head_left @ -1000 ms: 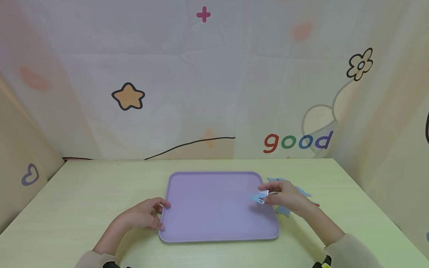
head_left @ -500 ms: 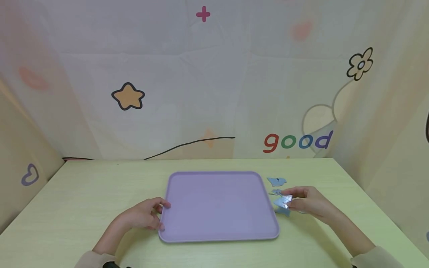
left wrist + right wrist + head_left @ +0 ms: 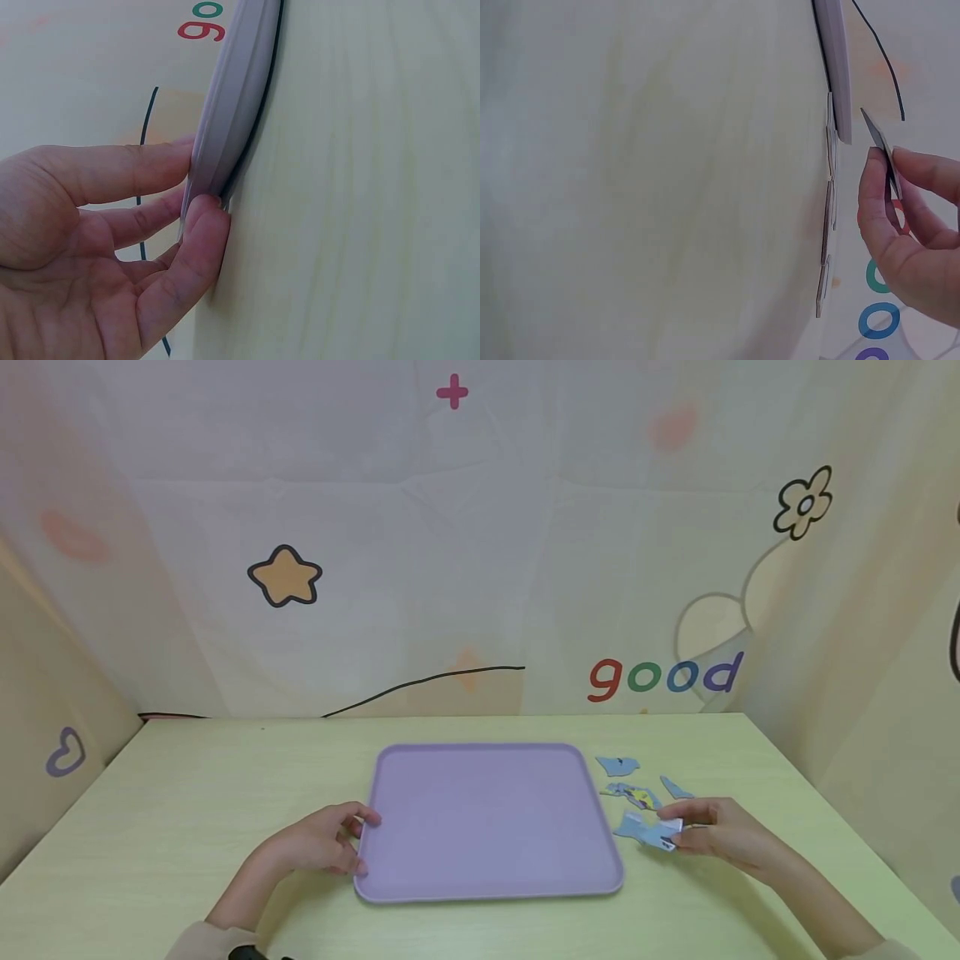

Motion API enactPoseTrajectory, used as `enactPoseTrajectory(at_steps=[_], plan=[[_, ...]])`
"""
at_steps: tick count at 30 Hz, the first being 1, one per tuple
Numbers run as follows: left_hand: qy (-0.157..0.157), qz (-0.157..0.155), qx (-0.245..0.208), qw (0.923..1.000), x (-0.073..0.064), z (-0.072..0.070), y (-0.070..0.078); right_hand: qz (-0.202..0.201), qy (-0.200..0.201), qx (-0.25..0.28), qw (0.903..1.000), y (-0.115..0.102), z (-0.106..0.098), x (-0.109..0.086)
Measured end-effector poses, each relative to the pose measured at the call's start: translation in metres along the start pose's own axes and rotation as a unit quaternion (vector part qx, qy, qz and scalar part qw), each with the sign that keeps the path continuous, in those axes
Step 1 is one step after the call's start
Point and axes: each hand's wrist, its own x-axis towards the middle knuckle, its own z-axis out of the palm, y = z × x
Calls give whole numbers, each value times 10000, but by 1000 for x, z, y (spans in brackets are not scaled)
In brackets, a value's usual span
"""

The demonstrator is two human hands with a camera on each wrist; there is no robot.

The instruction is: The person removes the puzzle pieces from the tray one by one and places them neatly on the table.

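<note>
A lilac tray [image 3: 491, 822] lies on the table in front of me. My left hand [image 3: 322, 839] holds its left rim, and in the left wrist view the fingertips sit against the tray's edge [image 3: 232, 97]. Right of the tray, my right hand [image 3: 720, 835] pinches a light-blue jigsaw piece [image 3: 662, 835] between thumb and fingers. That piece appears edge-on and tilted in the right wrist view [image 3: 881, 146], apart from the tabletop. Below it in the head view, another blue piece [image 3: 630, 827] is partly covered.
More jigsaw pieces lie flat beside the tray: a blue one [image 3: 618, 766] at the back, a yellow-and-blue one [image 3: 637, 795] in front of it, and a narrow blue one [image 3: 675, 787] to the right. A printed curtain [image 3: 420, 568] hangs behind the table.
My right hand has moved from over the tray's right side to the right and nearer me, carrying the jigsaw piece over the others. The left hand and tray stay put.
</note>
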Motion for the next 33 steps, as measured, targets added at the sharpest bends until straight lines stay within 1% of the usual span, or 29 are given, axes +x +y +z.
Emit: enactPoseTrajectory(at_steps=[9, 15, 19, 27, 33], plan=[[-45, 39, -21, 10000, 1, -1, -1, -159, -186, -417, 9988, 5, -1, -7], [-27, 33, -8, 10000, 2, -1, -3, -166, -198, -538, 9982, 7, -1, -7], [-23, 35, 7, 10000, 2, -1, -3, -233, -154, -766, 9967, 8, -1, -7], [26, -24, 12, 10000, 1, 0, -2, -305, 66, -1333, 9906, 8, 0, -9], [17, -17, -9, 10000, 0, 0, -1, -256, 139, -1377, 9900, 8, 1, -12]])
